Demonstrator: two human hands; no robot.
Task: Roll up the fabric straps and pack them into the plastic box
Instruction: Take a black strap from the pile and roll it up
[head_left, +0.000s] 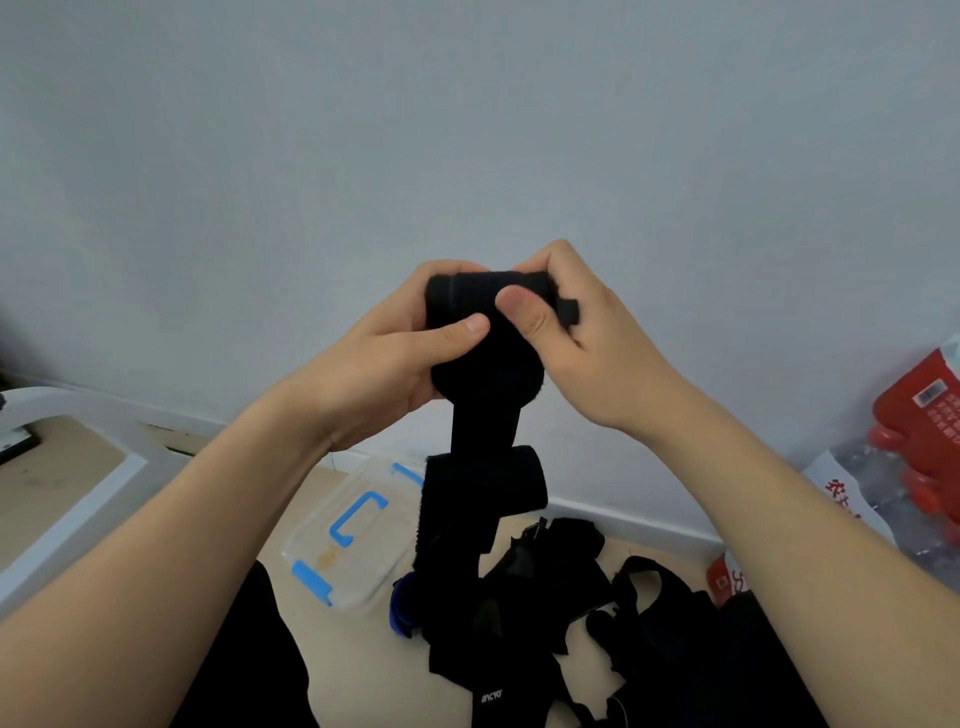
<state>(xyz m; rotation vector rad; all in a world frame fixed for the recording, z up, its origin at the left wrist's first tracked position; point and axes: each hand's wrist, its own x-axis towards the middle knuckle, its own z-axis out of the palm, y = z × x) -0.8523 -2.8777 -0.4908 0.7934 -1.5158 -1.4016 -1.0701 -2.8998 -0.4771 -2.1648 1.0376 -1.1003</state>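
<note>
While my left hand (384, 358) and right hand (587, 338) clench the strap roll (480, 288), its six-o'clock tail (480, 488) may drag it undone.

Matt black fuzzy cloth strap (485, 431), clear glossy plastic box lid (353, 530), smooth painted wall (467, 130)

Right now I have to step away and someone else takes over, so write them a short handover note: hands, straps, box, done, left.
Left hand and right hand both grip one black strap, held up, its top wound into a roll; the tail hangs down.
Plastic box, blue latches, sits on the floor below; no strap visible inside.
Loose straps lie piled right of the box.
Done: one roll started.
Left: finish it, pack it, roll the pile.
</note>
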